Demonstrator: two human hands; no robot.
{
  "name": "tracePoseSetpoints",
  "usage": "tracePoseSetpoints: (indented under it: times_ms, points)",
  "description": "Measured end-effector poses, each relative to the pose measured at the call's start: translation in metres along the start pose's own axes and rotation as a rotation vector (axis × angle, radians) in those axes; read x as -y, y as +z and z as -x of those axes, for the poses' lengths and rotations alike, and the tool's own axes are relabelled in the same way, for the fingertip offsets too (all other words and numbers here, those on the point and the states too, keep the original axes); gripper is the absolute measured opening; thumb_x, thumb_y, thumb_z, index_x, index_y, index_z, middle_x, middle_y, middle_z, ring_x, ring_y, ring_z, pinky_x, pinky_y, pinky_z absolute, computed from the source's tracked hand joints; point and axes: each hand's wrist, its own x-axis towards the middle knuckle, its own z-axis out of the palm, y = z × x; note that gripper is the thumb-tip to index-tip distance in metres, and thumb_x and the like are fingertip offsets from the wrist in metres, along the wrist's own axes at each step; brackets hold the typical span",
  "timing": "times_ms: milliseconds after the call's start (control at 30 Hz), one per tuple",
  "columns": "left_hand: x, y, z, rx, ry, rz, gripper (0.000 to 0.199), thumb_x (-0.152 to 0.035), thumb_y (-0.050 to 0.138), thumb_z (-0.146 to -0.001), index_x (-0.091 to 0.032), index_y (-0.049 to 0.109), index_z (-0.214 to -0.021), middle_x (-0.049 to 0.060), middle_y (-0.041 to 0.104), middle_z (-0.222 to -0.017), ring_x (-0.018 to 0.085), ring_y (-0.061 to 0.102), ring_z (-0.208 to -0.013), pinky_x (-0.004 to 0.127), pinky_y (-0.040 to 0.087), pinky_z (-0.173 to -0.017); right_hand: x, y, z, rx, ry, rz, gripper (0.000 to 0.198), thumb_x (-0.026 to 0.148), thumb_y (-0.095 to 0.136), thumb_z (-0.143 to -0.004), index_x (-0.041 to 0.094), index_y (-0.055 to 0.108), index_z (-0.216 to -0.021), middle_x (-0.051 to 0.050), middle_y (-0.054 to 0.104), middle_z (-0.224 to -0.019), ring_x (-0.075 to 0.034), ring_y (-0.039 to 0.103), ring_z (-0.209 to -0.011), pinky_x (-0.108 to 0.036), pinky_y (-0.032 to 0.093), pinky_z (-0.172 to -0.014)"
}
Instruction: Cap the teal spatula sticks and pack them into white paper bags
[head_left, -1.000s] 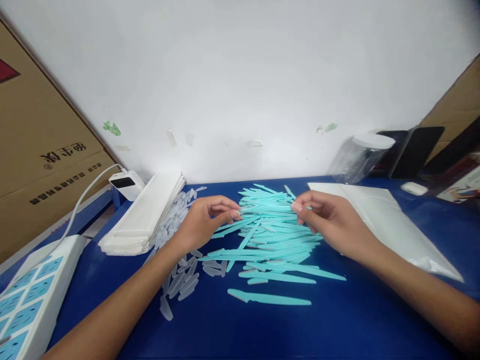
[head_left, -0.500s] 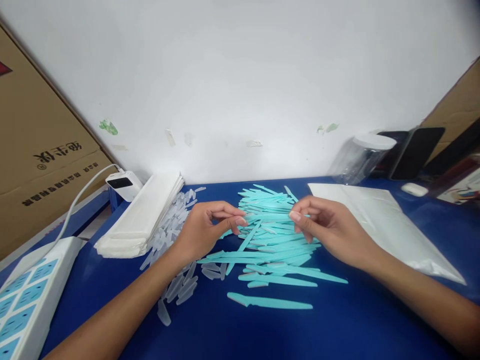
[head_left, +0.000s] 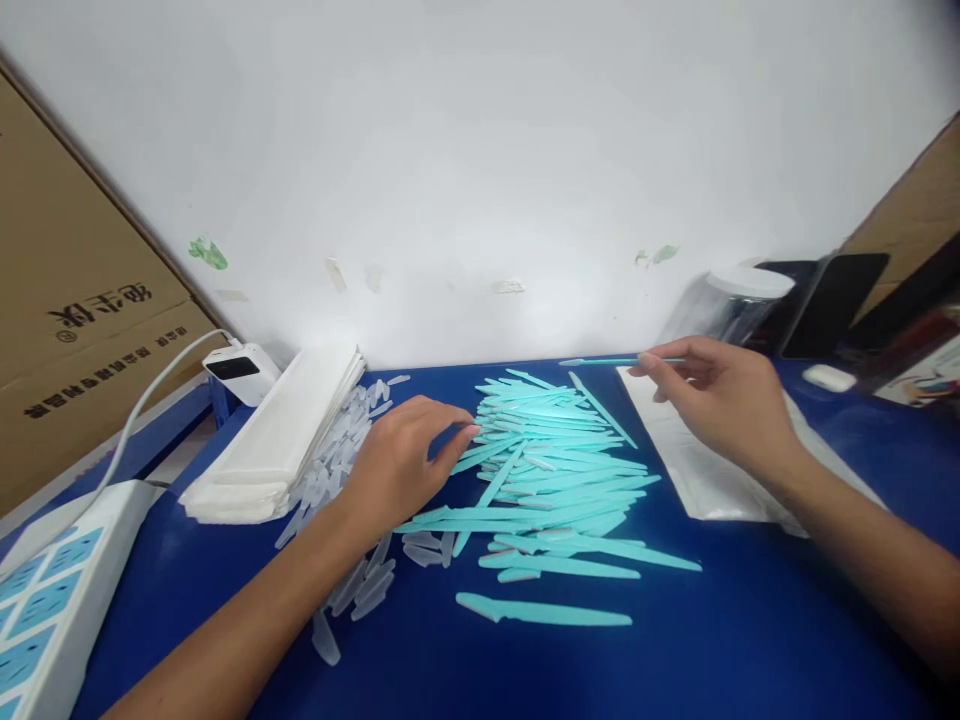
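Observation:
Between the thumb and fingers of my right hand (head_left: 712, 400) is one teal eyebrow razor (head_left: 604, 361), held level above the white plastic bag (head_left: 697, 470) with its head pointing left. My left hand (head_left: 409, 460) is at the left edge of a heap of teal eyebrow razors (head_left: 555, 470). Its thumb and index fingertips are pinched close together; whether anything small is between them is hidden. Under and beside the left wrist lie many loose translucent blade caps (head_left: 326, 470). One eyebrow razor (head_left: 547, 610) lies apart, nearest me.
A stack of white paper-like sleeves (head_left: 277, 430) lies at left, near a white device (head_left: 244, 372) with a cable and a power strip (head_left: 82, 570). At the back right stand a clear jar (head_left: 727, 305) and a dark phone-like slab (head_left: 840, 305). A cardboard box (head_left: 82, 280) borders the left.
My hands have parted. The right hand has carried the eyebrow razor right and back, from over the heap to above the white bag. The left hand has stayed by the heap.

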Motion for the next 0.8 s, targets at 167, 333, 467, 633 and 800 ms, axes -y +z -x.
tracePoseSetpoints:
  times_ms: [167, 333, 467, 633, 800]
  points:
    - [0.015, -0.011, -0.003, 0.196, -0.049, -0.267, 0.021, -0.033, 0.063, -0.11, -0.019, 0.078, -0.104, 0.007, 0.08, -0.09, 0.026, 0.074, -0.086, 0.035, 0.05, -0.072, -0.027, 0.003, -0.009, 0.09, -0.142, 0.357, 0.024, 0.044, 0.064, -0.098, 0.024, 0.079, -0.095, -0.008, 0.084, -0.085, -0.031, 0.078, -0.074, -0.043, 0.054, -0.071]
    - [0.017, -0.022, -0.009, 0.238, -0.166, -0.335, 0.024, -0.037, 0.062, -0.11, -0.02, 0.078, -0.104, 0.004, 0.076, -0.083, 0.02, 0.066, -0.068, 0.031, 0.038, -0.064, -0.028, 0.011, 0.001, 0.303, -0.163, 0.473, 0.026, 0.041, 0.065, -0.096, 0.022, 0.08, -0.104, -0.008, 0.083, -0.084, -0.03, 0.075, -0.07, -0.04, 0.05, -0.063]
    - [0.016, -0.025, -0.011, 0.374, -0.144, -0.268, 0.031, -0.045, 0.066, -0.108, -0.02, 0.076, -0.093, 0.003, 0.071, -0.072, 0.02, 0.062, -0.065, 0.032, 0.032, -0.063, -0.023, 0.011, 0.008, 0.4, -0.212, 0.547, 0.025, 0.041, 0.064, -0.096, 0.023, 0.081, -0.098, -0.008, 0.082, -0.082, -0.028, 0.073, -0.07, -0.038, 0.047, -0.061]
    - [0.019, -0.035, -0.012, 0.561, -0.19, -0.136, 0.045, -0.066, 0.073, -0.097, -0.021, 0.075, -0.091, 0.003, 0.069, -0.074, 0.022, 0.061, -0.067, 0.032, 0.034, -0.062, -0.015, 0.008, 0.01, 0.388, -0.205, 0.523, 0.029, 0.041, 0.059, -0.099, 0.023, 0.081, -0.095, -0.009, 0.081, -0.084, -0.028, 0.072, -0.071, -0.037, 0.045, -0.061]
    - [0.024, -0.034, -0.01, 0.65, -0.261, -0.034, 0.047, -0.071, 0.081, -0.087, -0.024, 0.074, -0.092, 0.003, 0.071, -0.086, 0.022, 0.062, -0.074, 0.032, 0.038, -0.062, -0.011, 0.007, 0.009, 0.388, -0.19, 0.513, 0.029, 0.041, 0.058, -0.1, 0.023, 0.081, -0.097, -0.008, 0.082, -0.09, -0.028, 0.072, -0.076, -0.038, 0.047, -0.064]
